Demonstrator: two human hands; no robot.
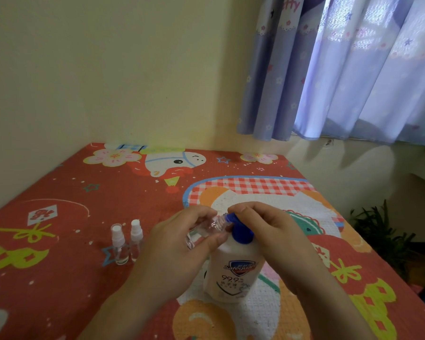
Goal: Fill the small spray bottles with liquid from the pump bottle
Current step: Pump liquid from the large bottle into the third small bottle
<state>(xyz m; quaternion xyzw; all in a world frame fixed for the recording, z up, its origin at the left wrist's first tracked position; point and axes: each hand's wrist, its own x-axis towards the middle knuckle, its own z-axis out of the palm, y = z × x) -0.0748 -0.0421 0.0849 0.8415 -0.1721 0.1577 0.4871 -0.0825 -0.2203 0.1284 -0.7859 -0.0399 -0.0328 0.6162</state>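
Clear mini bottle, cap off, tilted w/ mouth up against blue pump spout. L hand closed round it. R hand curled over pump head, fingers on top. White pump bottle upright on mat, btwn both wrists, near front edge. Two capped spray bottles stand side by side, touching, just left of L hand. Curtain top right.

Two bare hands, left hand, right hand; forearms bare, no sleeves, rings, watch or gloves visible.
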